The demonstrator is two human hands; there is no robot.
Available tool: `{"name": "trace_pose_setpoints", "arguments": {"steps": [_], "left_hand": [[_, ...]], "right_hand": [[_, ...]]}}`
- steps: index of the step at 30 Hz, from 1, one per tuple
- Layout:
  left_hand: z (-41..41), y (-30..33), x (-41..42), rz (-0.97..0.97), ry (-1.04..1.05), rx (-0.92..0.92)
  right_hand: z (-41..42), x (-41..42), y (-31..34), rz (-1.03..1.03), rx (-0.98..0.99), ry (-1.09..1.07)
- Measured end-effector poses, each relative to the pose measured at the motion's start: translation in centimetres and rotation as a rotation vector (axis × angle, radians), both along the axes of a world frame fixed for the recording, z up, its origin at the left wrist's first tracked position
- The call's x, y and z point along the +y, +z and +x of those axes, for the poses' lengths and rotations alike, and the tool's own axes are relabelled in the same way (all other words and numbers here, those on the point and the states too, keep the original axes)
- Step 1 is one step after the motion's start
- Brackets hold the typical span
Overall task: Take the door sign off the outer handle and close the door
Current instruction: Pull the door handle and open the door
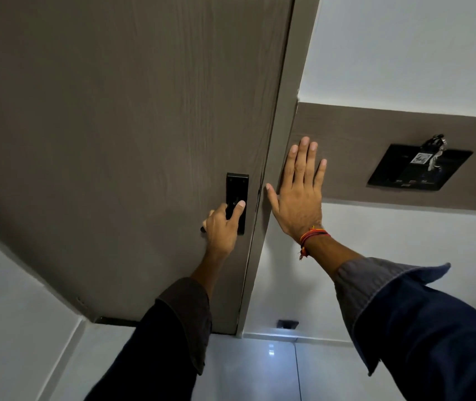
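Observation:
A grey-brown wood-grain door (115, 125) fills the left and centre of the head view, seen from inside the room. Its black lock plate (237, 186) sits near the door's right edge. My left hand (222, 224) is shut on the black inner handle (231, 211), thumb resting on the plate. The door's edge lies against the frame (277, 140). My right hand (297, 192) lies flat, fingers spread, on the brown wall panel (375, 131) beside the frame, holding nothing. No door sign shows in view.
A black key-card holder (419, 169) with a card and keys hangs on the wall panel at right. White walls (404, 53) flank the door. A small dark vent (288, 324) sits low on the wall above the glossy tiled floor (260, 366).

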State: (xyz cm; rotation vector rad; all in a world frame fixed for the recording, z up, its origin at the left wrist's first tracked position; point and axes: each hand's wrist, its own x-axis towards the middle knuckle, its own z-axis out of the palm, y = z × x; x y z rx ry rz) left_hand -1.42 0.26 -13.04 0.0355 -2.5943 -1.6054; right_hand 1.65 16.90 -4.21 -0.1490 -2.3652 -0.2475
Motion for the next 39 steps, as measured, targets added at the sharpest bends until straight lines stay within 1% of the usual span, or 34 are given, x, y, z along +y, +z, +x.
{"name": "trace_pose_setpoints", "arguments": {"steps": [1, 4, 5, 8, 9, 11, 14, 15, 16, 18, 20, 23, 25, 29, 31, 39], "left_hand": [[0.2, 0.3, -0.6, -0.098, -0.022, 0.044], [0.8, 1.6, -2.3, -0.504, -0.094, 0.196], [1.1, 2.0, -2.7, -0.579, -0.11, 0.204], [2.7, 3.3, -3.0, -0.672, -0.098, 0.188], [3.7, 3.9, -2.7, -0.733, -0.083, 0.194], [5.1, 5.3, -2.6, -0.923, -0.068, 0.208], [7.5, 7.7, -2.1, -1.251, -0.089, 0.175], [8.5, 8.3, -1.7, -1.346, -0.102, 0.152], [9.1, 8.7, -1.6, -1.398, -0.118, 0.141], [10.5, 9.1, -1.2, -1.425, -0.093, 0.105], [11.7, 9.4, -0.8, -1.406, -0.031, 0.046], [13.7, 9.5, 0.3, -1.335, 0.075, -0.025], [14.8, 9.4, 1.2, -1.29, 0.121, -0.108], [16.5, 9.2, 2.1, -1.326, 0.192, -0.203], [17.3, 9.2, 2.3, -1.352, 0.224, -0.219], [20.4, 7.7, 0.3, -1.227, 0.327, -0.209]], "right_hand": [[0.2, 0.0, 0.2, -0.022, -0.005, 0.014], [1.2, 0.2, 0.8, -0.052, -0.043, 0.045], [1.5, 0.3, 0.9, -0.052, -0.053, 0.057], [2.5, 0.6, 1.7, -0.064, -0.086, 0.108], [2.9, 1.0, 1.9, -0.066, -0.088, 0.131], [3.3, 1.4, 2.2, -0.075, -0.102, 0.17], [3.9, 2.1, 2.8, -0.09, -0.13, 0.223], [4.2, 2.5, 3.0, -0.095, -0.136, 0.244], [4.3, 2.6, 3.2, -0.102, -0.146, 0.252], [4.6, 3.1, 3.5, -0.119, -0.157, 0.279], [5.0, 3.6, 3.7, -0.125, -0.178, 0.296], [5.5, 4.5, 3.9, -0.141, -0.2, 0.332], [5.6, 5.2, 4.0, -0.154, -0.208, 0.354], [5.5, 6.4, 4.0, -0.133, -0.23, 0.38], [5.3, 6.9, 3.8, -0.127, -0.233, 0.389], [5.3, 8.3, 3.5, -0.117, -0.209, 0.449]]}}
